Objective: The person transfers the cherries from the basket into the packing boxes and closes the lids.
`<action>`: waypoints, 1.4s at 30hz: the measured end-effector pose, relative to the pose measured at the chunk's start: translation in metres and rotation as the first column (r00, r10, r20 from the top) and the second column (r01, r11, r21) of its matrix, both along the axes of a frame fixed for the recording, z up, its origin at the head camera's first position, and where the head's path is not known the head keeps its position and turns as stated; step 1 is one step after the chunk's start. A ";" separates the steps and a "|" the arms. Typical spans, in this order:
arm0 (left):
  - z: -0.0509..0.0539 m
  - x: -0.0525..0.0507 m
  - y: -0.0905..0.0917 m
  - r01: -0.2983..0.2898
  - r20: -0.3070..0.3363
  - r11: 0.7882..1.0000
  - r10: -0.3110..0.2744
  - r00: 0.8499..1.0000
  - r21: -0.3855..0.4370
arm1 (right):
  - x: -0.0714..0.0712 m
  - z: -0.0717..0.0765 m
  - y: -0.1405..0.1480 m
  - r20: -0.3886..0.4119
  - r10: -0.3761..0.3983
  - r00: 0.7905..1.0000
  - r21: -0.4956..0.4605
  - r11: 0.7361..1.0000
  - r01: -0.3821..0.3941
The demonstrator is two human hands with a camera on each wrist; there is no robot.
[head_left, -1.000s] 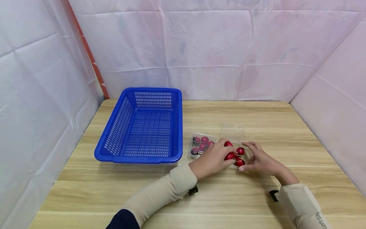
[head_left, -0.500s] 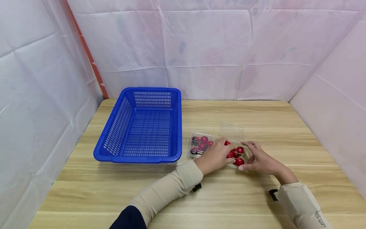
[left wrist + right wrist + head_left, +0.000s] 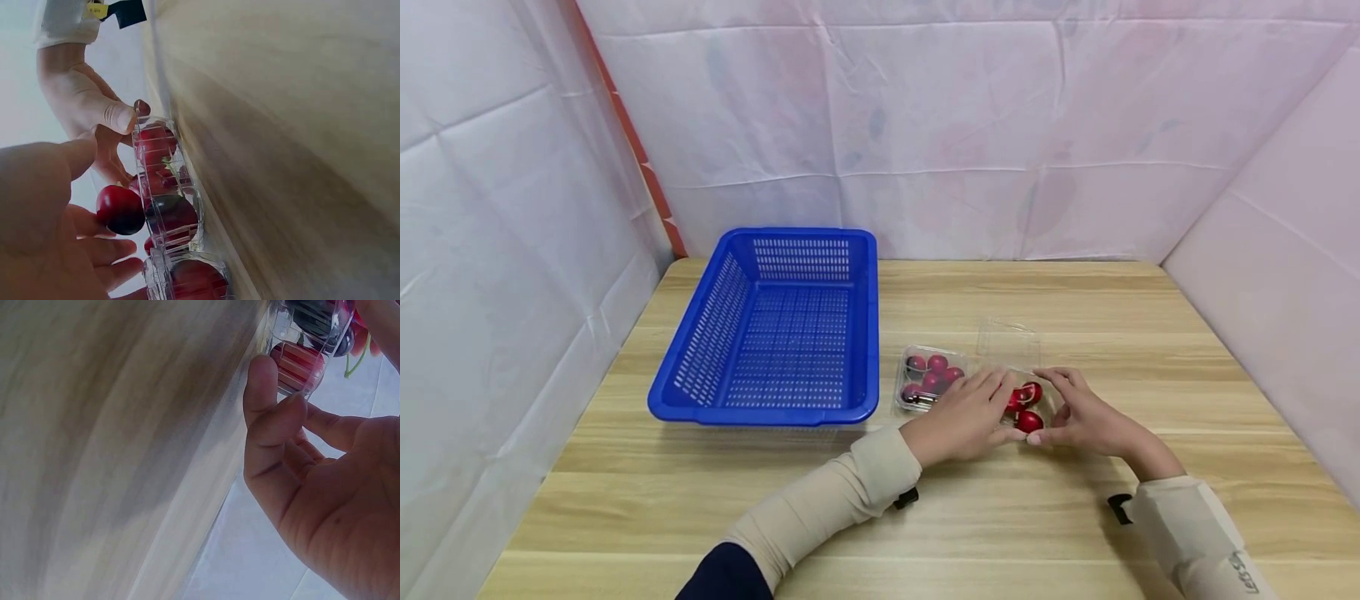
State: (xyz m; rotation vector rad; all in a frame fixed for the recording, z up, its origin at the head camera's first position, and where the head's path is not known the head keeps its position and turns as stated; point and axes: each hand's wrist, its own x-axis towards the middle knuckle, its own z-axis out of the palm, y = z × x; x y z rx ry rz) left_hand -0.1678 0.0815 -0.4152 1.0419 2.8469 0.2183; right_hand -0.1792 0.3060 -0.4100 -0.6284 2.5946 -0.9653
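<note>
In the head view, an open clear plastic clamshell box [image 3: 164, 181] holds several red cherries [image 3: 1028, 422]. My left hand [image 3: 966, 418] lies over its left part, fingers fairly straight and hiding some of the fruit. In the left wrist view, one dark red cherry [image 3: 120, 209] sits above the box's rim, against that hand's fingers. My right hand [image 3: 1086, 423] holds the box's right end, thumb at the near corner and a finger at the far one. The raised clear lid [image 3: 1009, 343] lies back behind the box. Left of it sits a second clear clamshell [image 3: 929, 379] with several cherries.
A large blue perforated plastic basket [image 3: 869, 333] stands on the left half of the wooden table [image 3: 1000, 533]. Pale fabric walls [image 3: 940, 142] rise behind the table and along both sides.
My left hand's fingers have straightened and spread over the cherries, after being bent among them. The cherries at the right of the box have shifted slightly. My right hand stays at the box's end.
</note>
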 end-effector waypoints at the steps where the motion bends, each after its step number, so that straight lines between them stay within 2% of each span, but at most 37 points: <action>1: 0.000 0.001 0.000 0.008 0.023 1.000 -0.008 1.000 -0.006 | 0.000 0.000 0.000 -0.002 0.001 1.000 0.001 1.000 -0.001; 4: 0.000 0.005 -0.002 0.039 0.064 0.999 -0.038 0.997 -0.015 | 0.000 0.000 0.000 -0.006 0.004 1.000 0.003 1.000 -0.004; 8: -0.001 0.008 -0.004 0.081 0.065 0.996 -0.078 0.995 -0.038 | 0.000 0.000 0.001 -0.008 0.006 1.000 0.003 1.000 -0.006; 12: -0.004 0.009 -0.005 0.107 0.039 0.990 -0.104 0.994 -0.090 | 0.000 -0.001 0.001 -0.007 0.006 1.000 -0.004 1.000 -0.006; 23: -0.007 0.008 -0.005 0.118 -0.042 0.979 -0.127 0.991 -0.167 | 0.001 0.000 0.000 -0.005 -0.003 1.000 0.002 1.000 0.003; 31: -0.002 0.005 -0.001 0.124 -0.105 0.985 -0.136 0.985 -0.118 | 0.000 -0.001 0.001 -0.003 0.001 1.000 -0.002 1.000 -0.001; 34: -0.003 0.003 0.004 0.118 -0.101 0.985 -0.131 0.986 -0.125 | 0.000 0.000 0.002 -0.004 0.003 1.000 0.001 1.000 -0.003; 42: -0.008 0.001 0.016 0.093 -0.017 0.977 -0.098 0.995 -0.190 | 0.000 -0.002 0.001 0.004 0.005 1.000 -0.017 1.000 -0.005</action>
